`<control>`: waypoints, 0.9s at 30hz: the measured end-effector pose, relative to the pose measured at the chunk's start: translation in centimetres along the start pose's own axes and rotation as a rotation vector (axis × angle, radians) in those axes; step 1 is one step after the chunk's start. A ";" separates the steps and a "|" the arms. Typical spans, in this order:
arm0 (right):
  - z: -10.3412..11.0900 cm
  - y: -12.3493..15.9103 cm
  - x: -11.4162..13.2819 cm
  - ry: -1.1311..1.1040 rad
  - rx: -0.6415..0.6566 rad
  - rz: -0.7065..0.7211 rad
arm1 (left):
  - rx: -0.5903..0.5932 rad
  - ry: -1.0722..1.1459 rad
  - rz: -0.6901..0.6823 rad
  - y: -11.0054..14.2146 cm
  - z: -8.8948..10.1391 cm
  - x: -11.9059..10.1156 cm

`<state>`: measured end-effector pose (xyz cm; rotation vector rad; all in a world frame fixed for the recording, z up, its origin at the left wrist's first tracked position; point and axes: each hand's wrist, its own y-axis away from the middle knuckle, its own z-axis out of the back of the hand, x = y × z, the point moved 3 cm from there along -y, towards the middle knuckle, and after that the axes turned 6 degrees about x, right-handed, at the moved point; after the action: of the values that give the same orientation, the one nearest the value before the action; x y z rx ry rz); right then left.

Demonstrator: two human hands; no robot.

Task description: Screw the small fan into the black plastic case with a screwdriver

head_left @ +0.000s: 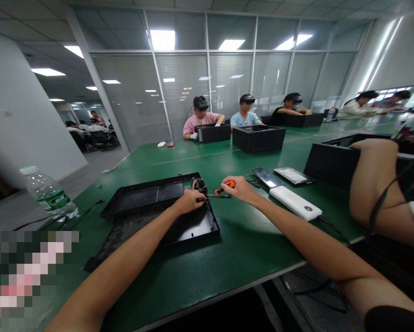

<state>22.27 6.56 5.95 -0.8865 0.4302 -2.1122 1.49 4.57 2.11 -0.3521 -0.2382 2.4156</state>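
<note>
My right hand [242, 188] is closed around the orange-and-black handle of a screwdriver [230, 184]. Its shaft points left, towards my other hand. My left hand [189, 203] is pinched at the right end of a black plastic computer case panel [196, 226], on something small and dark that I cannot make out. Right behind those fingers sits a bundle of coiled wires [199, 185]. The panel lies on the green table [248, 240] with its hollow side up. A thin dark piece lies between my two hands, too small to tell.
To the right lie a white power bank [295, 203], a phone [262, 176] and a hard drive [292, 175]. A neighbour's bent arm [376, 184] and a black case [331, 161] stand close by. A water bottle [49, 193] is at the left edge. Across, people work at black cases [258, 139].
</note>
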 end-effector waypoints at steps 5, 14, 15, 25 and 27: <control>0.5 -0.4 2.0 0.240 0.049 -0.009 | -0.024 0.064 -0.026 -0.1 0.0 0.1; 0.5 -5.1 8.2 0.702 0.225 0.049 | -0.040 0.197 0.011 0.0 0.2 -0.3; 0.5 -5.4 8.4 0.727 0.234 0.041 | -0.037 0.206 0.015 0.1 0.2 -0.3; 1.8 -5.9 7.1 0.636 0.409 0.047 | -0.036 0.263 0.000 0.2 -0.1 0.2; 2.1 -5.5 6.4 0.519 0.489 0.085 | -0.029 0.273 0.004 0.3 -0.1 0.1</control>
<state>17.95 5.12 13.35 -0.0349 0.1838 -2.2128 1.23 4.45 1.89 -0.6888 -0.1504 2.3367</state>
